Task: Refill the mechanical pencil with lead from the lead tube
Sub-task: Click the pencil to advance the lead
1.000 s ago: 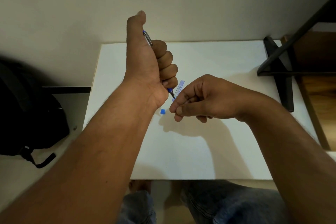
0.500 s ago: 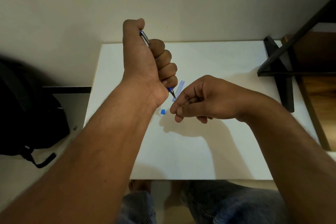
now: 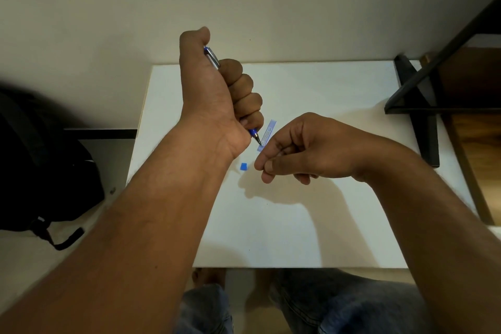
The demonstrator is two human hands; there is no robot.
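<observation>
The mechanical pencil (image 3: 230, 97) is clenched in the fist of the left hand (image 3: 217, 106), raised above the white worktop (image 3: 311, 225), its tip pointing down and to the right and its silver clip end up under the thumb, which sits on or just over the push button. The tip comes out just beside the fingertips of the right hand (image 3: 303, 149), which are pinched together as if on a single lead, though the lead itself is too thin to make out, so whether anything is truly held there cannot be told. The lead tube (image 3: 267, 133) lies flat on the worktop just behind the pinch, partly hidden by it, and its small blue cap (image 3: 244, 166) lies apart, near the left wrist. The main risk seems to be the lead snapping: fed into the tip at a slant, or pushed while the clutch is not held open by the thumb, it would likely break. A slack pinch could drop it, where it would be hard to find. The open tube may spill if the right hand brushes it, and the loose cap could be swept off the edge by the left forearm.
</observation>
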